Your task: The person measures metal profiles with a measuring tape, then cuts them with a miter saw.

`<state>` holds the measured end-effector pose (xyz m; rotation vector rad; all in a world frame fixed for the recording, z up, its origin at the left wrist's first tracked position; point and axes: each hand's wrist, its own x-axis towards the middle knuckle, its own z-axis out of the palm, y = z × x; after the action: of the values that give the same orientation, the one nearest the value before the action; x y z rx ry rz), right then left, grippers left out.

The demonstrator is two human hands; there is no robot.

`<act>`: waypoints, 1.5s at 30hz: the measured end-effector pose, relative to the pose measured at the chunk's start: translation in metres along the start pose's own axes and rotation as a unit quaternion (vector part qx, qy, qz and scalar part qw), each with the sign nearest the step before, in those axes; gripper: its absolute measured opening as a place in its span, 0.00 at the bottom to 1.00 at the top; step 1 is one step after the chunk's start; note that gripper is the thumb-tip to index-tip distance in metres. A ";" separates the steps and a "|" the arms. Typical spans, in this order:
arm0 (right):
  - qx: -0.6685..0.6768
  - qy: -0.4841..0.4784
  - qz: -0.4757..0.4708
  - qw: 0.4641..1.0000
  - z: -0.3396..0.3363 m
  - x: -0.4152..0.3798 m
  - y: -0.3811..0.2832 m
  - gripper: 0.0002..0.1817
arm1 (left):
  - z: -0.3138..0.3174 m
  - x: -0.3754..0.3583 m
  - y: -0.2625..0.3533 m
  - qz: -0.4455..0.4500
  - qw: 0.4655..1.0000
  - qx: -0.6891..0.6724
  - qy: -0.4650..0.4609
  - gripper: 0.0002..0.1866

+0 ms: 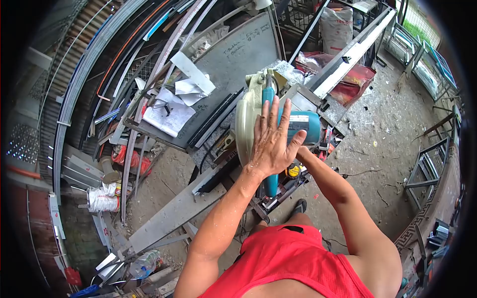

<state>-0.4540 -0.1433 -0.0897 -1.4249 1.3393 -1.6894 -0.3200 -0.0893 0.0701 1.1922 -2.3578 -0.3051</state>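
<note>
A chop saw has a cream blade guard, a teal motor housing and a teal handle. My left hand is over the saw's top, back of the hand up, fingers stretched out and thumb spread to the right. Small pale specks dot that hand and forearm. My right forearm reaches in beside the motor, and my right hand is hidden behind the left hand and the saw. A yellow tape measure lies just below the motor, close to my right wrist.
A long metal bar extends from the saw bench to the upper right. At left are a grey board with papers and bundles of long profiles. Metal frames stand right. Scraps litter the floor.
</note>
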 end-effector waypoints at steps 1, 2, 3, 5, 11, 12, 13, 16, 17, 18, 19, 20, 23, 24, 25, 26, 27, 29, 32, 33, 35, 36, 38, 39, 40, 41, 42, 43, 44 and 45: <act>-0.010 -0.003 0.000 1.000 -0.005 0.000 0.005 0.15 | 0.000 0.001 0.001 -0.002 1.000 0.003 -0.009 0.45; -0.021 -0.004 0.002 1.000 -0.011 -0.002 0.011 0.15 | -0.001 0.000 0.002 -0.004 1.000 -0.005 -0.005 0.45; -0.031 -0.004 0.002 1.000 -0.018 -0.003 0.016 0.15 | -0.002 0.000 0.003 -0.002 1.000 0.001 -0.006 0.45; -0.051 -0.003 0.002 0.999 -0.030 -0.006 0.024 0.15 | -0.002 0.001 0.004 0.001 1.000 0.009 -0.005 0.46; -0.092 -0.008 -0.004 0.996 -0.041 -0.012 0.045 0.16 | -0.003 0.001 0.002 0.000 0.999 -0.018 -0.028 0.48; -0.099 -0.012 -0.003 0.995 -0.041 -0.015 0.048 0.16 | -0.004 0.002 0.002 0.000 0.999 -0.023 -0.028 0.48; -0.108 -0.016 -0.001 0.994 -0.044 -0.022 0.050 0.16 | -0.003 0.001 0.003 -0.001 0.999 -0.030 -0.029 0.49; -0.133 -0.034 -0.003 0.990 -0.044 -0.029 0.053 0.16 | -0.004 0.002 0.003 0.003 0.999 -0.038 -0.028 0.49; -0.403 0.013 0.001 0.915 -0.060 -0.037 0.048 0.15 | -0.004 0.001 0.002 0.004 0.999 -0.044 -0.024 0.49; -0.418 0.085 0.032 0.904 -0.071 -0.045 0.048 0.13 | -0.003 0.001 0.001 0.006 0.999 -0.048 -0.023 0.50; -0.427 0.073 0.081 0.898 -0.085 -0.048 0.048 0.14 | -0.003 0.001 0.000 0.006 0.998 -0.051 -0.023 0.50; -0.468 0.069 0.096 0.876 -0.095 -0.051 0.047 0.15 | -0.003 0.001 0.000 0.009 0.998 -0.057 -0.021 0.50; -0.431 0.142 0.078 0.888 -0.115 -0.064 0.021 0.18 | -0.006 0.000 -0.001 0.005 0.996 -0.085 -0.023 0.51; -0.319 0.176 0.053 0.930 -0.105 -0.071 -0.013 0.16 | -0.008 0.003 -0.003 0.006 0.995 -0.102 -0.018 0.51; -0.125 0.199 0.146 0.961 -0.076 -0.081 -0.075 0.14 | -0.008 0.000 -0.002 0.000 0.992 -0.122 -0.014 0.51; -0.028 0.190 0.138 0.972 -0.050 -0.101 -0.099 0.15 | -0.007 -0.001 -0.004 -0.010 0.988 -0.156 -0.009 0.52; 0.066 0.133 0.134 0.980 -0.021 -0.118 -0.127 0.20 | -0.009 0.001 -0.004 -0.021 0.982 -0.189 -0.020 0.58; -0.009 0.112 0.053 0.992 0.048 -0.136 -0.141 0.24 | -0.010 0.005 -0.013 -0.012 0.969 -0.248 -0.008 0.57; -0.101 0.114 0.084 0.985 0.061 -0.127 -0.161 0.28 | -0.041 -0.006 -0.027 -0.044 0.906 -0.422 0.013 0.54; -0.024 0.109 0.081 0.990 0.063 -0.120 -0.173 0.29 | -0.045 -0.023 -0.041 -0.002 0.920 -0.375 0.114 0.50; -0.061 0.096 0.119 0.986 0.060 -0.114 -0.177 0.30 | -0.067 -0.078 -0.070 0.064 0.917 -0.328 0.216 0.37; -0.049 0.094 0.128 0.986 0.060 -0.110 -0.179 0.31 | -0.068 -0.106 -0.086 0.065 0.911 -0.226 0.338 0.23; -0.040 0.078 0.134 0.987 0.056 -0.098 -0.184 0.33 | -0.045 -0.175 -0.136 -0.034 0.921 -0.090 0.378 0.15; -0.054 0.076 0.180 0.979 0.049 -0.088 -0.190 0.35 | -0.033 -0.202 -0.154 -0.089 0.944 -0.035 0.315 0.18; -0.038 0.079 0.180 0.980 0.050 -0.075 -0.202 0.36 | -0.023 -0.222 -0.169 -0.134 0.966 -0.009 0.219 0.22; -0.024 0.080 0.215 0.973 0.047 -0.060 -0.215 0.35 | -0.008 -0.236 -0.184 -0.126 0.975 0.022 0.181 0.26; -0.006 0.081 0.277 0.958 0.044 -0.041 -0.231 0.36 | 0.005 -0.244 -0.195 -0.111 0.980 0.053 0.158 0.27; -0.015 0.089 0.264 0.960 0.048 -0.025 -0.249 0.36 | 0.013 -0.247 -0.204 -0.093 0.983 0.085 0.136 0.28; -0.067 0.087 0.302 0.947 0.047 -0.005 -0.267 0.36 | 0.016 -0.247 -0.210 -0.090 0.984 0.075 0.131 0.28; -0.063 0.083 0.304 0.947 0.047 0.012 -0.277 0.36 | 0.021 -0.245 -0.214 -0.099 0.987 0.070 0.103 0.28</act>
<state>-0.3625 -0.0724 0.1664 -0.8061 1.7789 -1.3403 -0.0574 -0.0204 -0.1099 1.4540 -2.1169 -0.0758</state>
